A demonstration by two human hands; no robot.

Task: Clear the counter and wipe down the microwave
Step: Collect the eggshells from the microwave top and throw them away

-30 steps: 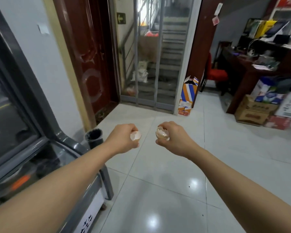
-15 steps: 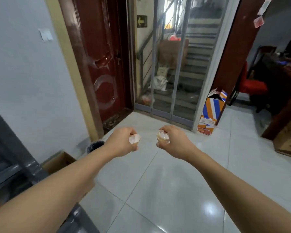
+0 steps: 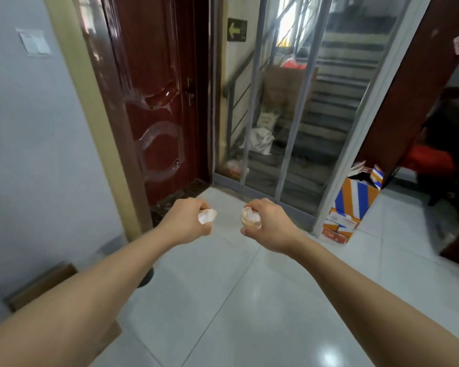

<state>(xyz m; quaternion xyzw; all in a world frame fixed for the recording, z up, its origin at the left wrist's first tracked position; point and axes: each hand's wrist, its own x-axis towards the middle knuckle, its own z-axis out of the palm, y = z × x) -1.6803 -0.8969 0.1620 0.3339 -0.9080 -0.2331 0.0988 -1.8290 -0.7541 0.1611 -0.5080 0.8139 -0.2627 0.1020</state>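
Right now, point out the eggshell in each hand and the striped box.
Left eggshell [image 3: 207, 215], head view, on its pale broken edge.
Right eggshell [image 3: 251, 218], head view, on its open inside.
Striped box [image 3: 354, 198], head view, on its front face.

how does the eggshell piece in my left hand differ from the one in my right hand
The left eggshell piece looks pale white and flattish; the right eggshell piece is tan outside and cup-shaped. The left one pokes out sideways; the right one's hollow faces up. Both are broken shells, each gripped in a hand.

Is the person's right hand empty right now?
No, the right hand grips a broken piece of pale eggshell, and the left hand holds another whitish eggshell piece.
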